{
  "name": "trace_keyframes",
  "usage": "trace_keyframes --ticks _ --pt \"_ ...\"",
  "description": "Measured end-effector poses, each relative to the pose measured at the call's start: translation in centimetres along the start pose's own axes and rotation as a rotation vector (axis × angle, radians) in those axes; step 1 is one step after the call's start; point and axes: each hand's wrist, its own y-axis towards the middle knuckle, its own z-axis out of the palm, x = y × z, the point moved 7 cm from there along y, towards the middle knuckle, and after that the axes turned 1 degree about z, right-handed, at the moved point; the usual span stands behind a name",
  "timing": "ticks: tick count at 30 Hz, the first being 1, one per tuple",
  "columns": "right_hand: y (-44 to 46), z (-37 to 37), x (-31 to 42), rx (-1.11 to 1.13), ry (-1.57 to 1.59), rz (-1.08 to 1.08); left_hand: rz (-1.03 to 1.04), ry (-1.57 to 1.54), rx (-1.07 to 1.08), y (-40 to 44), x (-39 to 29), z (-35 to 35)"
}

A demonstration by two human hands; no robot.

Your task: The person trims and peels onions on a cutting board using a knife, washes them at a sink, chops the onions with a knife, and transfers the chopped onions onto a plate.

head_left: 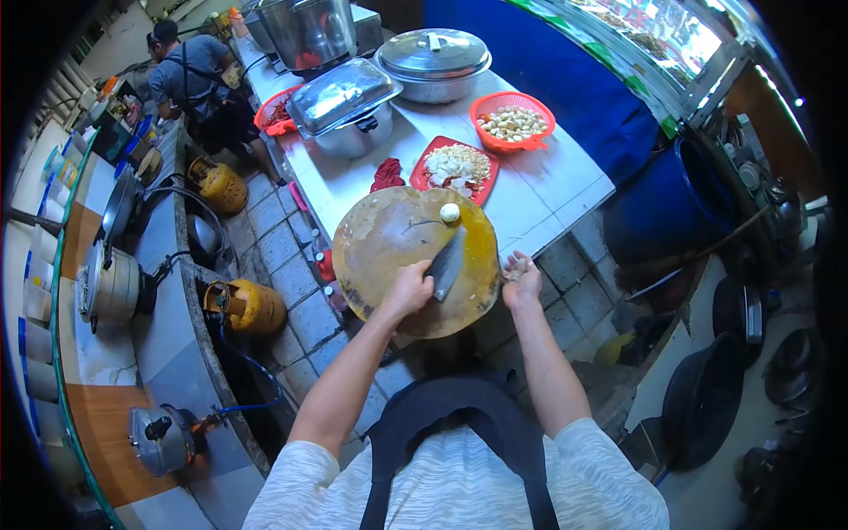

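My left hand (pixel 411 289) is closed round the handle of a cleaver (pixel 449 268), its broad dark blade lying over a round wooden chopping board (pixel 375 238). Near the board's far edge sits a small white ball that looks like a peeled onion (pixel 450 212). Just off the board's right edge, my right hand (pixel 522 281) is turned palm up with curled fingers around small pale bits, too small to name. Beyond the board, a red plate (pixel 491 168) holds chopped white pieces.
A red-orange colander (pixel 547 115) of pale cloves stands on the white tiled table (pixel 565 190), near lidded pots (pixel 433 66). A dark red cloth (pixel 387 174) lies behind the board. At left are yellow gas cylinders (pixel 256 305), a stove counter and a person (pixel 199 75). A blue barrel (pixel 671 203) stands right.
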Motion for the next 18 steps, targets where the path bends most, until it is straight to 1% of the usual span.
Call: trace_keyframes --ticks 2,3,5,6,7,9,10,12,13,14,15,16,18 --pt "-0.8 1.6 0.1 0.01 0.006 -0.002 0.262 0.112 0.022 1.1 -1.8 3.1" --pt "-1.3 2.7 0.2 0.021 0.01 0.008 0.275 0.115 0.031 0.7 -2.8 4.0" --pt "-1.9 3.4 0.7 0.028 0.029 0.026 0.313 0.249 0.089 -1.5 -5.4 5.9" --pt "-0.6 2.4 0.1 0.068 0.069 0.067 0.314 0.231 0.038 -2.7 -5.8 5.5" --pt "0.8 1.3 -0.5 0.108 0.112 0.107 0.327 0.156 -0.046 -3.7 -4.0 4.8" --pt "0.4 0.0 0.1 0.092 0.126 0.102 0.099 -0.039 -0.128 -6.7 -1.9 0.5" --pt "-0.2 -0.5 0.0 0.096 0.118 0.115 0.04 -0.017 -0.279 -8.1 1.3 -1.6" --pt "-1.3 -1.0 -0.8 0.106 0.095 0.154 -0.127 0.108 -0.478 -11.1 6.0 -5.2" --pt "-2.0 -1.5 -1.1 0.111 0.081 0.178 -0.29 0.081 -0.504 -11.8 8.1 -6.0" --pt "-2.5 -1.7 -1.3 0.119 0.066 0.19 -0.391 -0.018 -0.461 -12.8 9.6 -4.9" --pt "-3.1 -2.0 -1.9 0.118 0.052 0.188 -0.487 -0.117 -0.402 -13.4 6.4 -3.0" --pt "-3.7 -2.8 -2.2 0.101 0.039 0.181 -0.47 -0.104 -0.357 -11.9 5.3 -0.4" --pt "-4.0 -2.6 -3.0 0.066 0.014 0.173 -0.312 -0.022 -0.239 -8.5 3.2 5.4"
